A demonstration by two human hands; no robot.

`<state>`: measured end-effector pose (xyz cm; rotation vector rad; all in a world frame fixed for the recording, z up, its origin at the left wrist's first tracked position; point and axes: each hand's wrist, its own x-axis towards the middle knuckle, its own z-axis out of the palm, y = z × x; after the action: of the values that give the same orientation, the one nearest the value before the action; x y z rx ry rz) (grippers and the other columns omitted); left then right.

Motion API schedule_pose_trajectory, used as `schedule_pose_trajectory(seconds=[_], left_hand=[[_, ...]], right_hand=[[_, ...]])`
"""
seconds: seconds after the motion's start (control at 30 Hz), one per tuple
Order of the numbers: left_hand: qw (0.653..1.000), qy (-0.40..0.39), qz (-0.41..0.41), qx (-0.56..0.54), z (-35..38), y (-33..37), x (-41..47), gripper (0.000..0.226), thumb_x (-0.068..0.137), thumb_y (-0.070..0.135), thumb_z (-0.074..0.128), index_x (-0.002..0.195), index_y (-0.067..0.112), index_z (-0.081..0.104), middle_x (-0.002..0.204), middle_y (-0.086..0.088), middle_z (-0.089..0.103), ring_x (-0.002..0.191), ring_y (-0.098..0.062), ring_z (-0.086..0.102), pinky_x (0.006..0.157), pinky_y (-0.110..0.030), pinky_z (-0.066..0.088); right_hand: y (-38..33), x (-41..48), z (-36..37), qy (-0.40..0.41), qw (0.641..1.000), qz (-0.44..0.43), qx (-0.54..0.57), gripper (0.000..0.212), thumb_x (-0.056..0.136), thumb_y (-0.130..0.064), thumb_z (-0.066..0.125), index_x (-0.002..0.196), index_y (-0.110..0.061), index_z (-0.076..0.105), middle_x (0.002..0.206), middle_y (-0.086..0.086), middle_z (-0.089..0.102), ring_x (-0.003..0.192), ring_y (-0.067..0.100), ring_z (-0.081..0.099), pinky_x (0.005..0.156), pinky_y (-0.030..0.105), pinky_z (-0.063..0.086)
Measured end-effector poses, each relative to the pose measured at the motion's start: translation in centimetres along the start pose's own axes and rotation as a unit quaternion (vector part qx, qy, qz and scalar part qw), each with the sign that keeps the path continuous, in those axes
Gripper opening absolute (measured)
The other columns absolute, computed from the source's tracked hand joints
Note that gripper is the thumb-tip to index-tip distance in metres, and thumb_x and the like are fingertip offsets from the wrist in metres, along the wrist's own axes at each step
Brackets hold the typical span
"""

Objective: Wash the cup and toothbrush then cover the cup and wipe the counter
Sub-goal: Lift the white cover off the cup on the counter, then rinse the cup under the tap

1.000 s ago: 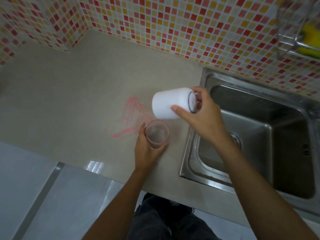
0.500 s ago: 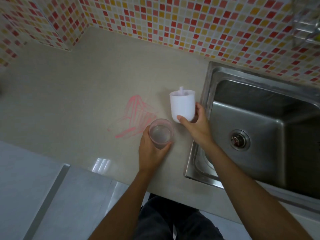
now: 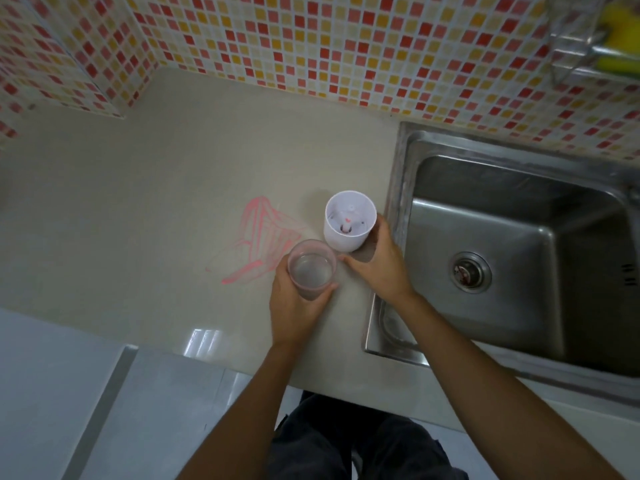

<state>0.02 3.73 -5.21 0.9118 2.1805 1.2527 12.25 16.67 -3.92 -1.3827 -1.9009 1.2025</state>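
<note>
- Risking dragging the pink smear (image 3: 263, 237) wider across the table (image 3: 156, 202) by wiping it too dry, or by setting a wet cup base into it.
- Clasping the clear cup (image 3: 311, 268) in the left grip (image 3: 294, 306), fingers curling round its wall, right at the smear's edge. Risking tipping or slopping it there, probably through slippery wet plastic. Not managing to tell whether it is resting on the table or hovering just above, nor whether it is holding water.
- Finding the white cup (image 3: 349, 225) upright on the table, just beside the clear cup and near the sink (image 3: 394, 202). Making out only a small white-and-pink piece deep inside, probably the toothbrush (image 3: 346, 225), too blurred for certainty.
- Spreading the right grip (image 3: 381, 268) round the white cup's near side, fingertips touching its wall, thumb reaching toward the clear cup. Not managing to tell whether it is grasping or merely resting. Risking knocking the light cup toward the basin when pulling away.
- Seeing the drain (image 3: 469, 271) but no tap. Losing the basin's right edge to the frame.
- Glimpsing a wire rack (image 3: 568, 39) holding something yellow (image 3: 620, 26) at the top right, cut off and blurred, possibly a sponge.
</note>
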Motion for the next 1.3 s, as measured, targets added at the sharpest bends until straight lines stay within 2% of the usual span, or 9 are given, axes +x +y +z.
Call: schedule_pose_trajectory(seconds=[0.07, 0.2, 0.4, 0.57, 0.73, 0.87, 1.03, 1.13, 1.3], left_hand=[[1.0, -0.001, 0.006, -0.008, 0.0, 0.3, -0.1, 0.081, 0.062, 0.046, 0.086, 0.128, 0.032, 0.041, 0.128, 0.009, 0.056, 0.117, -0.01, 0.055, 0.1, -0.027, 0.045], [0.998, -0.034, 0.028, -0.042, 1.2, 1.9, -1.6, 0.077, 0.062, 0.037, 0.088, 0.116, 0.054, 0.036, 0.118, 0.021, 0.051, 0.109, 0.004, 0.051, 0.095, -0.015, 0.04], [0.981, -0.137, 0.124, -0.05, 5.5, 4.7, -4.7, 0.074, 0.063, 0.037, 0.083, 0.122, 0.041, 0.038, 0.119, 0.02, 0.048, 0.113, 0.02, 0.042, 0.093, 0.001, 0.032], [0.96, -0.229, 0.161, 0.011, 10.4, 6.7, -5.9, 0.08, 0.064, 0.03, 0.086, 0.131, 0.02, 0.043, 0.125, 0.007, 0.048, 0.115, -0.003, 0.048, 0.098, -0.013, 0.041], [0.929, -0.253, 0.233, 0.135, 15.4, 8.8, -5.4, 0.076, 0.063, 0.021, 0.085, 0.126, 0.013, 0.044, 0.126, -0.006, 0.044, 0.113, -0.021, 0.051, 0.098, -0.034, 0.048], [0.887, -0.269, 0.267, 0.262, 17.9, 9.7, -4.8, 0.082, 0.061, 0.026, 0.089, 0.128, 0.013, 0.043, 0.128, -0.007, 0.044, 0.111, -0.021, 0.054, 0.095, -0.033, 0.051], [0.804, -0.233, 0.369, 0.404, 19.8, 11.0, -4.4, 0.078, 0.043, 0.007, 0.086, 0.109, 0.009, 0.047, 0.101, -0.013, 0.055, 0.086, -0.028, 0.057, 0.074, -0.032, 0.053], [0.747, -0.225, 0.414, 0.469, 20.5, 11.5, -4.4, 0.065, 0.057, -0.003, 0.072, 0.117, 0.005, 0.049, 0.106, -0.016, 0.056, 0.092, -0.031, 0.057, 0.085, -0.037, 0.052], [0.638, -0.194, 0.499, 0.553, 21.5, 12.2, -4.7, 0.05, 0.074, 0.011, 0.051, 0.123, 0.007, 0.042, 0.115, -0.015, 0.058, 0.103, -0.031, 0.059, 0.106, -0.039, 0.043]], right_hand=[[0.3, -1.2, -0.8, 0.012, 0.999, -0.01, -0.032, 0.089, 0.069, -0.036, 0.082, 0.142, -0.026, 0.031, 0.143, -0.004, 0.045, 0.129, 0.013, 0.044, 0.107, 0.031, 0.037], [2.5, -5.8, -3.2, 0.031, 0.993, 0.017, -0.112, 0.085, 0.08, -0.043, 0.072, 0.148, -0.025, 0.024, 0.152, 0.0, 0.032, 0.137, 0.016, 0.032, 0.111, 0.035, 0.032], [8.9, -12.1, -8.6, 0.065, 0.969, 0.053, -0.231, 0.063, 0.097, -0.039, 0.047, 0.15, -0.016, 0.023, 0.157, 0.002, 0.023, 0.144, 0.017, 0.02, 0.118, 0.034, 0.015], [13.0, -14.5, -14.3, 0.09, 0.947, 0.104, -0.291, 0.063, 0.098, -0.04, 0.042, 0.15, -0.012, 0.021, 0.157, 0.008, 0.023, 0.144, 0.013, 0.012, 0.116, 0.028, 0.003], [16.7, -14.3, -19.5, 0.073, 0.919, 0.144, -0.359, 0.068, 0.097, -0.042, 0.041, 0.151, -0.01, 0.014, 0.159, 0.008, 0.014, 0.147, 0.019, 0.007, 0.12, 0.039, -0.003], [19.5, -14.6, -24.0, 0.063, 0.903, 0.205, -0.373, 0.069, 0.098, -0.045, 0.038, 0.151, -0.008, 0.013, 0.159, 0.008, 0.013, 0.147, 0.02, 0.006, 0.12, 0.041, -0.003], [20.3, -13.8, -25.4, 0.022, 0.903, 0.209, -0.375, 0.071, 0.097, -0.047, 0.033, 0.151, -0.006, 0.011, 0.16, 0.009, 0.011, 0.148, 0.02, 0.003, 0.12, 0.041, -0.004], [20.5, -13.6, -25.2, 0.013, 0.897, 0.214, -0.386, 0.072, 0.097, -0.049, 0.028, 0.151, -0.006, 0.01, 0.16, 0.01, 0.009, 0.148, 0.021, 0.0, 0.12, 0.042, -0.004], [20.7, -13.6, -25.1, 0.007, 0.893, 0.213, -0.395, 0.073, 0.097, -0.051, 0.023, 0.151, -0.005, 0.006, 0.16, 0.012, 0.008, 0.148, 0.023, -0.001, 0.12, 0.044, -0.002]])
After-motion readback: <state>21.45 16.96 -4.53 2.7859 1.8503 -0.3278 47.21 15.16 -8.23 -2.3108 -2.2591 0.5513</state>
